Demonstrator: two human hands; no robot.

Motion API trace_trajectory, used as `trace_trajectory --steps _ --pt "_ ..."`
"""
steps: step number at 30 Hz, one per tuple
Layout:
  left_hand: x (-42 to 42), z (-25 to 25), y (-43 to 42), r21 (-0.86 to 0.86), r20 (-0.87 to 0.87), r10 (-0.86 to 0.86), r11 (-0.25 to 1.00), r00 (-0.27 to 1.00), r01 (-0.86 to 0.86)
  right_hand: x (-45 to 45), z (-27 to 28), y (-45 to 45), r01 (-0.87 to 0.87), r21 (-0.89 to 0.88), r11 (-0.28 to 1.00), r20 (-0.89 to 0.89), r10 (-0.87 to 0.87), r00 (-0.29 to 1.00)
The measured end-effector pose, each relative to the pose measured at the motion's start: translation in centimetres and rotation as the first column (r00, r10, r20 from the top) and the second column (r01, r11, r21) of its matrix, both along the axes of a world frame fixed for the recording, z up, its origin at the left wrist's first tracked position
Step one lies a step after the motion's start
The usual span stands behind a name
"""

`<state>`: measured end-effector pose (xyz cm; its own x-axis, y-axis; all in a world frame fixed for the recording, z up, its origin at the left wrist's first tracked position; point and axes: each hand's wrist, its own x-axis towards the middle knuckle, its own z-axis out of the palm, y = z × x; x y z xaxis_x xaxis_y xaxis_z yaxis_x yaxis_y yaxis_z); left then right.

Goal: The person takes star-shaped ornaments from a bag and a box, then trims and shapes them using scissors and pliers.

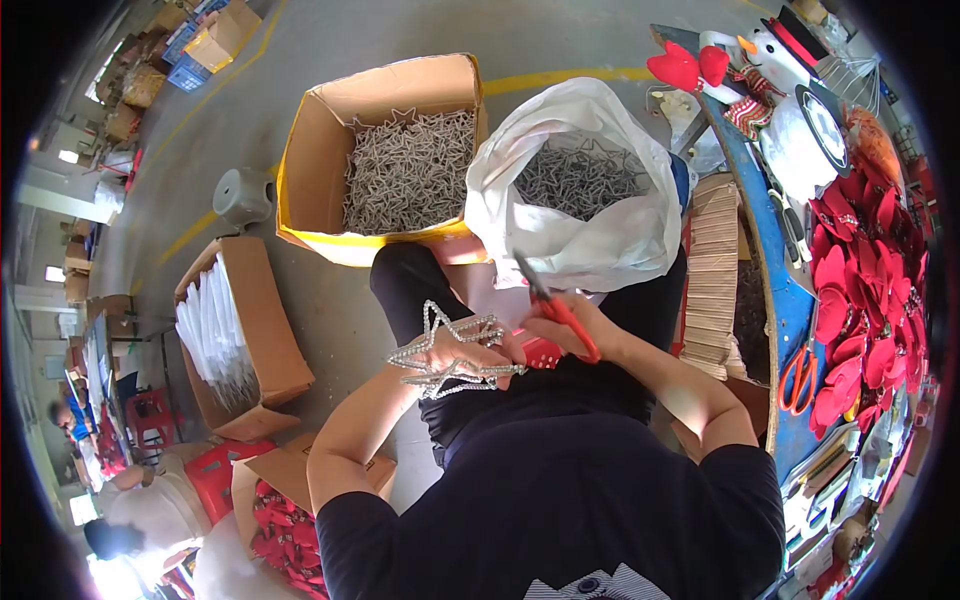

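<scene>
Silvery beaded star ornaments (432,322) hang around my left hand (468,352), whose fingers are closed on them in front of my lap. My right hand (585,326) grips red-handled scissors (568,318), the dark blades pointing up and away from me. The two hands are close together but apart. Beyond my knees, a cardboard box (318,165) holds a heap of similar grey stars. Beside it, a white plastic bag (610,245) stands wide open with more, darker stars inside. A red surface with light dots (541,353) shows partly between my hands.
At right runs a blue table (795,300) bearing red fabric pieces (850,290), another pair of scissors (799,378) and a snowman figure (775,55). A box of white-wrapped items (270,330) and a grey stool (243,196) stand left. Another person (150,500) sits at lower left.
</scene>
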<state>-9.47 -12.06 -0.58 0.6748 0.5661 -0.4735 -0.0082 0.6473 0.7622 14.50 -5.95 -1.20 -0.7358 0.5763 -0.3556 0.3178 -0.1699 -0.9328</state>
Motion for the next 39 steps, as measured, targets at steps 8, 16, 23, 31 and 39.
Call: trace_trajectory --steps 8,16,23,31,39 --pt "0.7 1.8 0.1 -0.013 0.176 0.021 1.000 0.984 -0.019 -2.3 2.4 1.0 0.019 -0.121 0.992 -0.240 -0.048 0.970" --pt "1.1 2.0 0.7 0.070 0.155 -0.043 0.997 0.987 0.032 -2.5 1.6 0.7 -0.017 -0.298 0.954 -0.309 -0.079 0.948" --pt "1.5 2.6 0.8 0.000 0.116 -0.141 0.990 0.983 0.142 -2.5 1.2 0.6 -0.102 -0.434 0.895 -0.352 -0.065 0.934" --pt "2.0 2.4 0.2 -0.059 0.068 -0.214 0.974 0.974 0.218 -2.1 1.0 0.5 -0.175 -0.431 0.885 -0.317 0.034 0.948" --pt "1.6 2.3 0.6 0.051 -0.035 -0.191 0.980 0.981 0.193 -2.4 1.6 1.3 -0.077 -0.159 0.984 -0.135 0.056 0.989"
